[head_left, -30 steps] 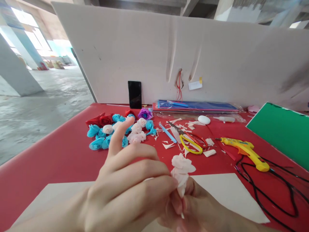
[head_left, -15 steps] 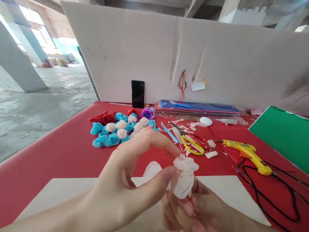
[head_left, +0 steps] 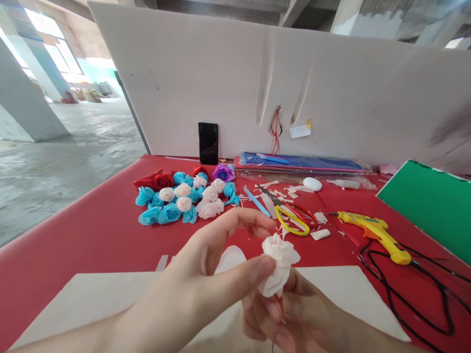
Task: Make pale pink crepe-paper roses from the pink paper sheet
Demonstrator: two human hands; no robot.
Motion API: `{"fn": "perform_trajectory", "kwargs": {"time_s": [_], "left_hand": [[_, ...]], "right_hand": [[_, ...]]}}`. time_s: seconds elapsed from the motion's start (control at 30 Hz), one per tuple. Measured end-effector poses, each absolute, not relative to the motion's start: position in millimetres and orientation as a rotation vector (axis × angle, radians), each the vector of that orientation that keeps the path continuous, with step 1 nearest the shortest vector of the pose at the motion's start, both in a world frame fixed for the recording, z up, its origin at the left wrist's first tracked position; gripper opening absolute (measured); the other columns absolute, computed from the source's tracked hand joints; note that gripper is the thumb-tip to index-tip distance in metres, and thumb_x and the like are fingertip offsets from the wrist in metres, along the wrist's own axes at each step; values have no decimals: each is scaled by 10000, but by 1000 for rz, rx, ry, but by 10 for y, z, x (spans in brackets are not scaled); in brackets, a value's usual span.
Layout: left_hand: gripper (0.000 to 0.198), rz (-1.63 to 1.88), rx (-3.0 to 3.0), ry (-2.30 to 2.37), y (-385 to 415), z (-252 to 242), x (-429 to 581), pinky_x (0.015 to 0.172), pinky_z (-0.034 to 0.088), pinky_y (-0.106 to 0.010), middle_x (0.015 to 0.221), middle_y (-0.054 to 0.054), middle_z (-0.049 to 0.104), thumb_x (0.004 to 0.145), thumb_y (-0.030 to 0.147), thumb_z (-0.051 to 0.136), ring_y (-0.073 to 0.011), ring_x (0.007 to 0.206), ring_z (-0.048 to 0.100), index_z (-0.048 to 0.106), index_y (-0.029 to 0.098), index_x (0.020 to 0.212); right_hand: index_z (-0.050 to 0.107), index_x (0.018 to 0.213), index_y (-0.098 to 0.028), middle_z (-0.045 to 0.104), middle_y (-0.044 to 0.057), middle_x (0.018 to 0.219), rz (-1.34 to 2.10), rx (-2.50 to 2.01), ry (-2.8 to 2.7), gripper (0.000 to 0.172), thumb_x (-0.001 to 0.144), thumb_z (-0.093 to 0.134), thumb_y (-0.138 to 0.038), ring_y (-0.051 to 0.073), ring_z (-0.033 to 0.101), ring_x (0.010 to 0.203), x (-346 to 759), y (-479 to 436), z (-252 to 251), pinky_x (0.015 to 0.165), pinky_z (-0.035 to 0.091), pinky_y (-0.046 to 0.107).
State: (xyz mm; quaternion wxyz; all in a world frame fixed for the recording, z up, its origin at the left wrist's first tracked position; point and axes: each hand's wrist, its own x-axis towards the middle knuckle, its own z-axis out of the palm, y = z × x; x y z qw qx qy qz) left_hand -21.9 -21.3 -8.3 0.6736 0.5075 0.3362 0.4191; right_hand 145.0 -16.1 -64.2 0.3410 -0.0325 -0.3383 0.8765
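Observation:
A small white paper flower (head_left: 281,250) stands upright just right of the middle, above a pale sheet (head_left: 91,294). Fingers of my right hand (head_left: 294,314) are closed round its base from below. My left hand (head_left: 209,274) comes in from the left; its thumb presses on the flower's left side, while its other fingers arch above and behind the bloom. A white paper petal (head_left: 231,257) lies behind my left hand, partly hidden by it.
Blue, white, red and purple paper flowers (head_left: 169,213) lie at the back left. Scissors (head_left: 292,220), a blue stick (head_left: 257,202) and paper scraps sit behind my hands. A yellow glue gun (head_left: 375,230) with a black cable, and a green board (head_left: 434,211), are at the right.
My left index finger has lifted off the flower's top, and the left fingers have spread a little. The flower and both hands have shifted slightly left and up.

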Motion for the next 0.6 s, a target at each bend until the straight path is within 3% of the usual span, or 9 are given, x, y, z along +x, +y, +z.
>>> {"fn": "perform_trajectory", "kwargs": {"time_s": [0.17,0.33,0.6], "left_hand": [[187,872,952,648,-214,-66,-193,653,603,-190,747,74,714,889,410,773,-117,641,694,672,352,1035],[181,936,1030,728,-228,-64,-195,647,566,-118,845,91,747,856,425,805,-88,693,692,716,369,1003],[243,869,978,661,-218,-63,-167,585,510,-190,632,77,690,872,478,773,-118,566,660,655,342,1036]], "right_hand": [[760,855,-179,517,-56,603,2274,-74,-856,73,908,753,-228,65,319,524,1445,-160,-659,617,304,221],[764,841,-188,496,-62,596,2230,-44,-909,94,910,760,-252,66,345,538,1425,-143,-679,615,310,211],[783,827,-192,546,-51,616,2221,-121,-900,135,905,769,-302,65,366,541,1451,-174,-682,646,364,204]]}}
